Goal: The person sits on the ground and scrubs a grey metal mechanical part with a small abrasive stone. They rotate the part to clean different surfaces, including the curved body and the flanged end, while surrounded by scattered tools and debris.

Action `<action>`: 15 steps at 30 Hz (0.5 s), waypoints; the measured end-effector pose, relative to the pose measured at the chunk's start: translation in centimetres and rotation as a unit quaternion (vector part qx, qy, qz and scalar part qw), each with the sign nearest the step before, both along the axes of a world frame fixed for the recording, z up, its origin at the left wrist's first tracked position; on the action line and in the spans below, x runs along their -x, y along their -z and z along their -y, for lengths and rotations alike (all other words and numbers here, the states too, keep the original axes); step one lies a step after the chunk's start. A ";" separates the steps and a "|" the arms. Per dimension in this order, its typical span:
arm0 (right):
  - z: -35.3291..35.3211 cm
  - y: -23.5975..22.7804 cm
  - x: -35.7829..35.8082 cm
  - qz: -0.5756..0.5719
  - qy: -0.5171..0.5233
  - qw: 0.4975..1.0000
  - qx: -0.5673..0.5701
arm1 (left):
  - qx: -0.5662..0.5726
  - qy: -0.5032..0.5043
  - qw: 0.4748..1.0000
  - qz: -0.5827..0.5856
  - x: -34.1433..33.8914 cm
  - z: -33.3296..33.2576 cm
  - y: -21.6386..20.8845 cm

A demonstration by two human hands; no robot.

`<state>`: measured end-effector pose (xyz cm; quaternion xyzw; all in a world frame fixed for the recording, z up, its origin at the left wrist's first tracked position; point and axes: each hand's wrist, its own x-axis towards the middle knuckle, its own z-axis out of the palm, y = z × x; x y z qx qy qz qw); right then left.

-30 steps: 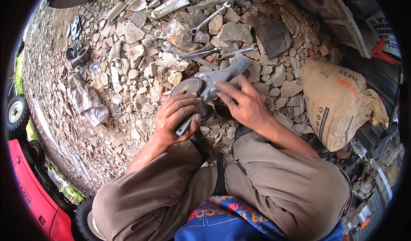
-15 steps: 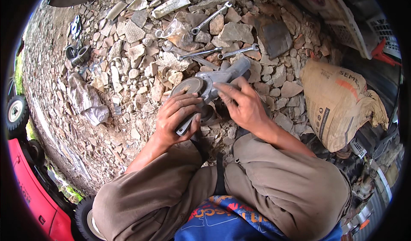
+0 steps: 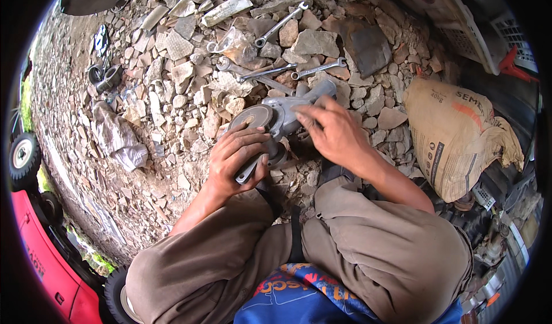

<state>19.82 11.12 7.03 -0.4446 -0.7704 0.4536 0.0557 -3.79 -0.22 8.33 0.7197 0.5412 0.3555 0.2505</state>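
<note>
A grey metal housing with a round disc at one end and a pipe-like stub at the other, which looks like an engine water pump [image 3: 283,110], is between my lower legs. My left hand [image 3: 234,156] is closed round its near left side, fingers over the disc edge and thumb by a flat metal lug [image 3: 246,173]. On the other side, my right hand [image 3: 336,135] has its fingers bent and its fingertips close together at the housing's middle. Those tips are slightly blurred, and anything small between them is hidden.
Several wrenches [image 3: 282,25] lie on the broken stone beyond the pump. A dark flat piece [image 3: 370,48] rests further right, near a brown paper sack [image 3: 445,137]. To the left are a crumpled cloth [image 3: 118,134] and dark ring-shaped parts [image 3: 105,77]; a red vehicle [image 3: 49,260] stands lower left.
My right hand has shifted slightly to the right and its fingertips have moved on the housing. My left hand keeps its hold, and the pump stays nearly in place.
</note>
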 end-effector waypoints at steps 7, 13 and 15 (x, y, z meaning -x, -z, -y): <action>-0.8 0.4 -0.4 0.014 0.004 1.000 -0.005 | 0.005 -0.010 1.000 0.002 0.2 0.1 -0.1; -1.1 1.4 -0.3 -0.031 0.051 0.998 -0.037 | 0.002 -0.013 1.000 -0.010 0.3 0.3 0.1; -0.3 -0.1 -0.7 -0.003 0.020 1.000 0.000 | 0.002 -0.008 1.000 -0.009 0.4 0.0 0.1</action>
